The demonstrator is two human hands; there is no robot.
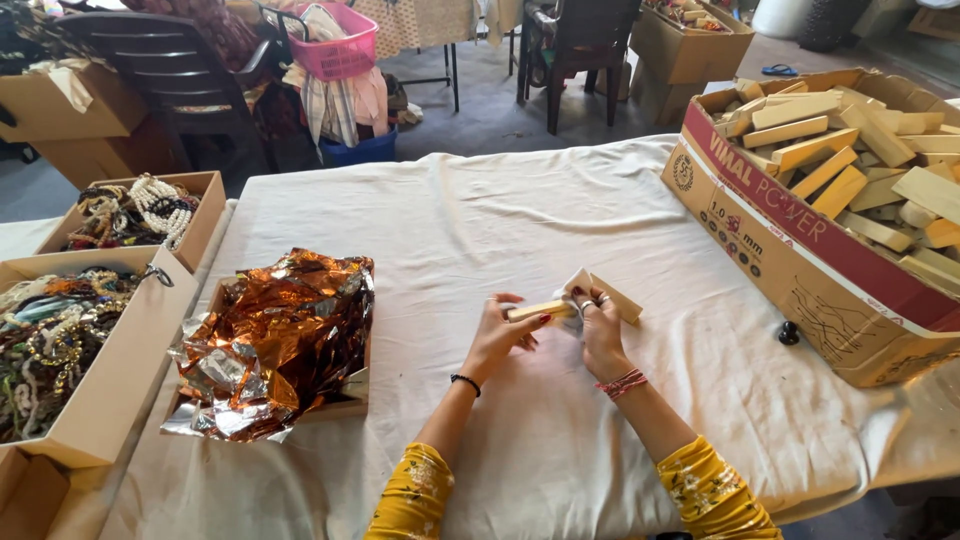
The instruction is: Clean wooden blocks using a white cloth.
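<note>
My left hand (497, 335) grips a small pale wooden block (537, 311) at its left end, over the white cloth-covered table (480, 220). My right hand (600, 335) presses a light piece of cloth or paper (578, 284) against the block's right end. Another wooden block (620, 299) pokes out just behind my right hand's fingers, on the table or in the hand, I cannot tell which. Both arms wear yellow patterned sleeves, with a black band on the left wrist and red threads on the right.
A big cardboard box (800, 260) full of wooden blocks fills the table's right side, with a small black knob (789, 332) in front of it. A tray of crumpled copper foil (275, 340) lies left. Boxes of beaded jewellery (60, 340) stand far left. Chairs and a pink basket (340, 45) stand behind.
</note>
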